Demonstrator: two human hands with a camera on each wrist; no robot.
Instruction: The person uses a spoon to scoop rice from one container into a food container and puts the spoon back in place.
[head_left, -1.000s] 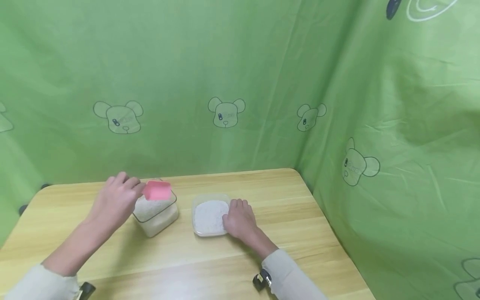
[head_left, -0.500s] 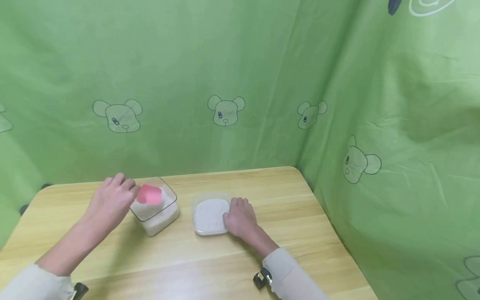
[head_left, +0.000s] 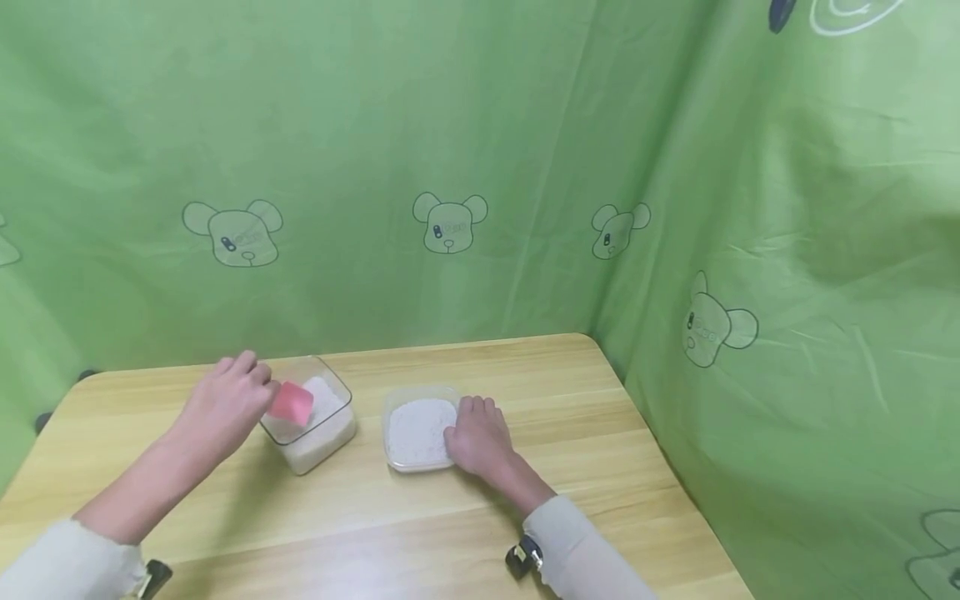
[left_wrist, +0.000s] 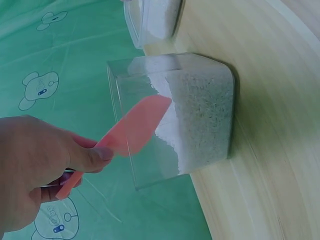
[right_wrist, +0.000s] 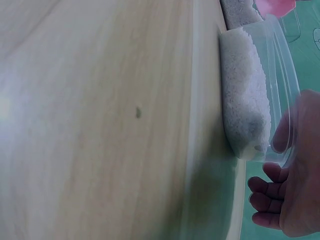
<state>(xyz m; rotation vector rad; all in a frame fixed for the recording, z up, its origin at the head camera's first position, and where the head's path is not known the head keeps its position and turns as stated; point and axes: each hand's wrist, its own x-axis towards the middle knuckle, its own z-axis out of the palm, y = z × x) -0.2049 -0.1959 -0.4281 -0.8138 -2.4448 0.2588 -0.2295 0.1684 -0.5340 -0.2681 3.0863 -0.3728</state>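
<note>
My left hand [head_left: 228,400] pinches the handle of a pink scoop [left_wrist: 137,125] between thumb and fingers. The scoop's head dips, tilted, past the rim of a clear square canister [head_left: 318,446], its tip right at the rice [left_wrist: 200,115] inside. Rice fills the lower part of this canister. To its right, a shallower clear plastic container [head_left: 420,468] holds more white rice [right_wrist: 242,85]. My right hand [head_left: 480,437] grips its right-hand wall, the thumb inside the rim and the fingers outside.
Both containers stand towards the back of a light wooden table [head_left: 420,533] with rounded corners. Behind and to the right hangs a green curtain [head_left: 360,108] with bear-head prints. A small dark mark [right_wrist: 138,112] shows on the tabletop.
The pink scoop has come down and slightly left, from above the canister to inside it, tipping downward. My right hand and the shallow container have stayed in place.
</note>
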